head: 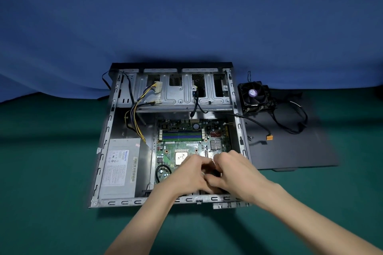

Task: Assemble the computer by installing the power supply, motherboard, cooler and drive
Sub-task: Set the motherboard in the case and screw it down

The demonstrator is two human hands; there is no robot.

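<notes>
The open computer case point(103, 151) lies flat on the green table. The power supply point(120, 167) sits in its near left corner, with yellow and black cables point(136, 115) running up to the drive cage point(180, 93). The green motherboard point(182, 142) lies in the right half, its CPU point(180, 157) bare. My left hand point(190, 174) and my right hand point(234, 169) meet over the board's near right part. Their curled fingers pinch a small shiny item point(213, 161) between them; motion blur hides what it is. The cooler point(253, 95) with its fan stands outside the case.
A dark side panel point(294, 147) lies right of the case, carrying the cooler, its black cables point(290, 122) and a lead with an orange plug point(269, 137). A blue cloth point(186, 26) backs the table. Green table surface point(45, 171) surrounds the case.
</notes>
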